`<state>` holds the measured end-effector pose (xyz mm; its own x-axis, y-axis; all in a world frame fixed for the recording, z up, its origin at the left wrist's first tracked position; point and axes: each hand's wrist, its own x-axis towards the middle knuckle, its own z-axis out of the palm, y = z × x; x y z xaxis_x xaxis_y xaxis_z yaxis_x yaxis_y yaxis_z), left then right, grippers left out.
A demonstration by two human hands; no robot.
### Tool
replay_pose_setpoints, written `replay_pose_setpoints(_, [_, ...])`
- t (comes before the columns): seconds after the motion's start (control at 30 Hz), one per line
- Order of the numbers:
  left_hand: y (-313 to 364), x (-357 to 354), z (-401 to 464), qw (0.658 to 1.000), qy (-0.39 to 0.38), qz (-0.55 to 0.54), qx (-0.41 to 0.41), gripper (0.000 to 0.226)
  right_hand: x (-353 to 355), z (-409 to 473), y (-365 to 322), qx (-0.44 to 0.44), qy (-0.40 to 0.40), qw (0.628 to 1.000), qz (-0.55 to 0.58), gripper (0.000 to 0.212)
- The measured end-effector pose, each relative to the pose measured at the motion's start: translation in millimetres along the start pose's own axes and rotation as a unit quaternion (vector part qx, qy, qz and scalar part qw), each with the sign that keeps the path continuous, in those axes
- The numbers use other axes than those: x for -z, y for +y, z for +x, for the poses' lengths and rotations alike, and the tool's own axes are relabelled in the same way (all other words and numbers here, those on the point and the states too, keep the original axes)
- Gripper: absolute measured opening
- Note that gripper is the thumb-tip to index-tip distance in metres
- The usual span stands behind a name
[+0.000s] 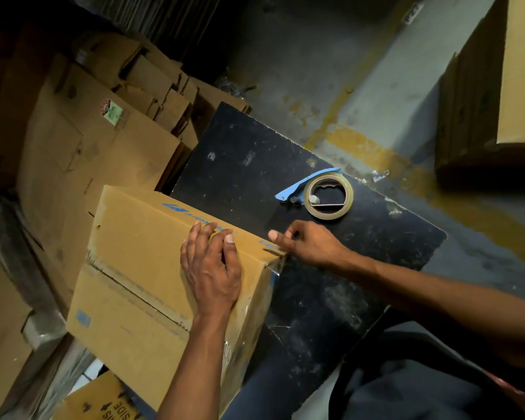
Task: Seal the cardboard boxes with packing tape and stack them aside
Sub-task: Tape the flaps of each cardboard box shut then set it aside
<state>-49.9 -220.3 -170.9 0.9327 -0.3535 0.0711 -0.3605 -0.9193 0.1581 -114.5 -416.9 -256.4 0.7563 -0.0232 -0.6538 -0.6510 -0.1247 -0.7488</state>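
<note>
A brown cardboard box (140, 268) with blue print lies on the left edge of a black table (331, 268), its top flaps closed along a seam. My left hand (212, 268) presses flat on the box top, fingers straight. At the box's right corner my right hand (303, 242) touches the edge, where clear tape runs down the side; its thumb is out and the other fingers are curled. A roll of packing tape (329, 197) in a blue dispenser (294, 187) lies on the table beyond my hands.
Flattened and folded cardboard boxes (103, 137) pile up at the left and back. More cardboard (497, 86) stands at the upper right on the concrete floor with yellow lines. Another box (103, 401) with black print sits below.
</note>
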Motion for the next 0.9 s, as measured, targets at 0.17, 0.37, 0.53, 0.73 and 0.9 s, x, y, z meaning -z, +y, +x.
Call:
replay_pose_setpoints(0.17, [-2, -2, -1, 1.0, 0.005, 0.0, -0.001, 0.04, -10, -1, -7, -0.029, -0.101, 0.993, 0.061, 0.073])
replay_pose_setpoints(0.37, [-1, -1, 0, 1.0, 0.006, -0.003, 0.002, 0.04, 0, 14, 20, -0.002, -0.012, 1.0, 0.021, 0.063])
replay_pose_setpoints(0.53, [0, 1, -1, 1.0, -0.004, -0.006, 0.004, 0.041, -5, -1, 10, 0.026, -0.006, 0.992, 0.126, 0.054])
replay_pose_setpoints(0.73, [3, 9, -1, 0.993, -0.045, -0.023, -0.111, 0.036, -7, -26, 38, 0.195, 0.063, 0.978, 0.036, 0.013])
replay_pose_setpoints(0.9, [14, 2, -2, 0.992, -0.077, -0.009, -0.104, 0.041, -24, -47, 38, 0.302, 0.026, 0.953, 0.006, 0.092])
